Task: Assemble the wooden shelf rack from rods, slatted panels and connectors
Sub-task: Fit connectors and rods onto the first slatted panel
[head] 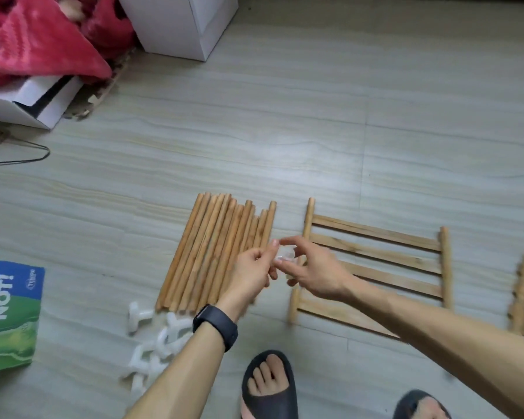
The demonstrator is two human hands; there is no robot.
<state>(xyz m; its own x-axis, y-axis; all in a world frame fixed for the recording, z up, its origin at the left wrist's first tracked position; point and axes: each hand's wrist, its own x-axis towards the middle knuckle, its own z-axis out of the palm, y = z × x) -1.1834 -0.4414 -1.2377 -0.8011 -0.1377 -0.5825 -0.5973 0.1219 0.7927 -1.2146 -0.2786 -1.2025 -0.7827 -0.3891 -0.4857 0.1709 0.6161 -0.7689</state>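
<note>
Nothing is joined yet. Left hand [251, 273] and right hand [318, 273] each hold a pinching grip on one connector [282, 259] above the floor [254, 131]. Rods [215, 252] lie centre, panel [375, 252] right, spares [152, 337] near left, all loose.

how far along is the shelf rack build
Barely started. Laid out: loose round wooden rods beside a flat slatted wooden panel. In hand: left hand and right hand pinch one small white plastic connector between them. Left: every joint; the pile of white connectors lies unused.
</note>
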